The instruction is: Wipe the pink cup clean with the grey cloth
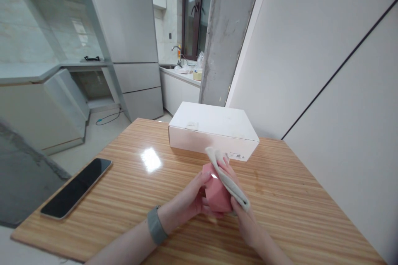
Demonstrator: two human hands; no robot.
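Between my hands, just above the wooden table [286, 198], is a pink faceted object [217, 193] whose exact kind I cannot make out. My left hand [195, 193] is closed around its left side, thumb on top and fingers underneath. A folded light grey cloth [228, 180] lies against the object's right side. My right hand [244, 215] grips this cloth from the right and presses it to the pink surface; some of its fingers are hidden behind the cloth. On my left wrist is a grey-green band [157, 225].
A white cardboard box [214, 122] stands on the table just beyond my hands. At the left edge lies a black-screened phone [77, 188]. A white wall [336, 91] borders the table's right side. Past the table are a fridge [133, 29] and a sink counter [180, 80].
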